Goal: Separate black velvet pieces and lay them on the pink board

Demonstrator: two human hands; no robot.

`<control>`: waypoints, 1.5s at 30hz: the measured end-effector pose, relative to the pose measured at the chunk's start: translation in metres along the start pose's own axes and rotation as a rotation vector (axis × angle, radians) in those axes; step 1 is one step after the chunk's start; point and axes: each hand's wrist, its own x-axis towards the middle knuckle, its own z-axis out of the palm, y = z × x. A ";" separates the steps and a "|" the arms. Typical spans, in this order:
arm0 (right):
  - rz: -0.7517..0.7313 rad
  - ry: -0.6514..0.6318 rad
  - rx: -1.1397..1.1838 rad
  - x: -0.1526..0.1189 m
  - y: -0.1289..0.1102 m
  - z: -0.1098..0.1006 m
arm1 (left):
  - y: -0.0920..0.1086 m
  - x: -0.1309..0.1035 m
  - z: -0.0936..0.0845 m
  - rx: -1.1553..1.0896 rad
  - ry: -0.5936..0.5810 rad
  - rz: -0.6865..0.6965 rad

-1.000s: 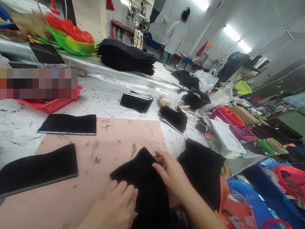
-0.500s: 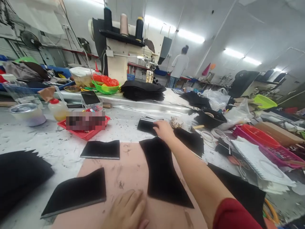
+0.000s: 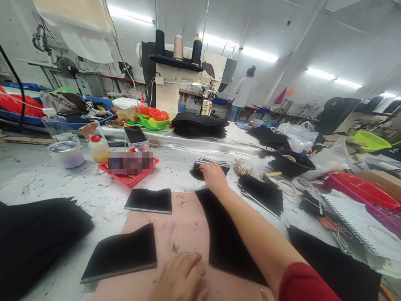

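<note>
My right hand (image 3: 215, 176) reaches forward to a small stack of black fabric pieces (image 3: 224, 170) with pale edges. Its fingers are closed over the near left part of that stack; the fingertips are partly hidden. Below, my left hand (image 3: 183, 274) rests on the pink board (image 3: 180, 228), fingers loosely stretched and holding nothing. A large curved black piece (image 3: 224, 242) lies on the board, partly under my right forearm. Two smaller black pieces with grey edge strips, an upper one (image 3: 149, 200) and a lower one (image 3: 125, 253), lie at the board's left side.
Black piles lie at left (image 3: 40, 238) and right (image 3: 263, 192). Beyond are a red basket (image 3: 131, 179), a lidded cup (image 3: 67, 154), a glue bottle (image 3: 98, 150), a sewing machine (image 3: 166, 90) and a black bowl (image 3: 294, 167). A spiral notebook (image 3: 351, 221) sits right. A person (image 3: 244, 92) stands far back.
The view has swung left, so things appear farther right. My right hand has moved from the stack's right side onto its middle-left part. My left hand stays on the pink board.
</note>
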 end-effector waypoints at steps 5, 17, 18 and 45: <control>-0.149 -0.117 0.261 -0.100 -0.055 -0.069 | 0.014 0.009 -0.020 -0.539 0.058 -0.450; 0.101 -0.077 0.517 -0.195 -0.090 -0.089 | 0.063 0.024 -0.029 -0.855 -0.236 -0.671; 0.078 -0.067 0.481 -0.196 -0.091 -0.090 | 0.064 0.022 -0.027 -0.808 -0.234 -0.648; 1.031 -0.004 1.172 -0.285 -0.014 -0.113 | 0.051 0.022 -0.017 -0.931 -0.207 -1.037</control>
